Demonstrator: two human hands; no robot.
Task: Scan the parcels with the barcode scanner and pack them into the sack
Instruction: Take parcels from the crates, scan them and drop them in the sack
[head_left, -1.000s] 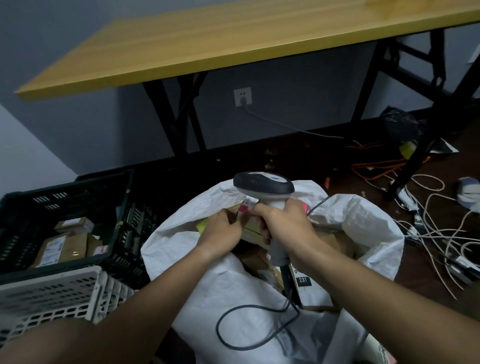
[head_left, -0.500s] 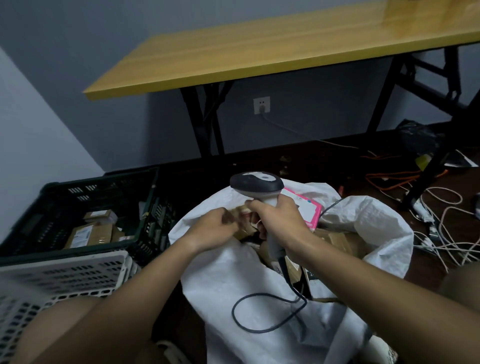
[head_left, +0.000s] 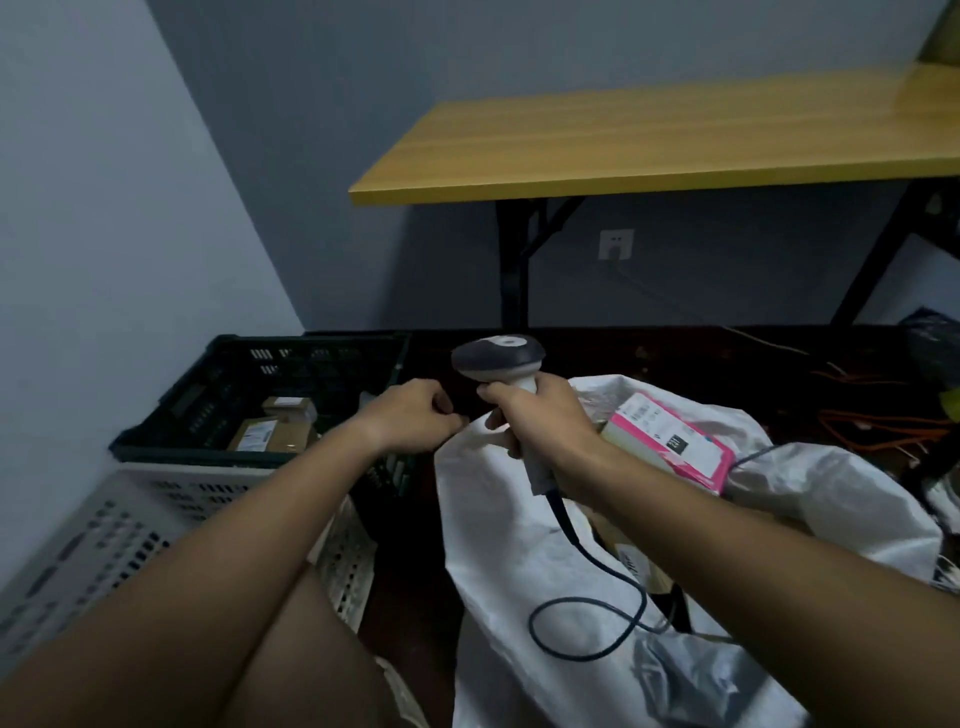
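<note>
My right hand grips the handle of the grey barcode scanner, held upright over the left rim of the white sack. The scanner's dark cable loops down across the sack. My left hand hovers just left of the scanner with its fingers curled, and I see nothing in it. A pink-edged parcel with a white label lies at the top of the open sack. More brown parcels show deeper inside. Cardboard parcels lie in the dark crate to the left.
A white perforated crate stands in front of the dark crate, against the left wall. A wooden table on black legs stands behind. Orange and white cables litter the floor at the right. My knee is at the bottom.
The small brown parcel my left hand held by the scanner is gone from it; the hand has drawn left, empty. My view has swung left toward the crates. The pink parcel now lies exposed in the sack.
</note>
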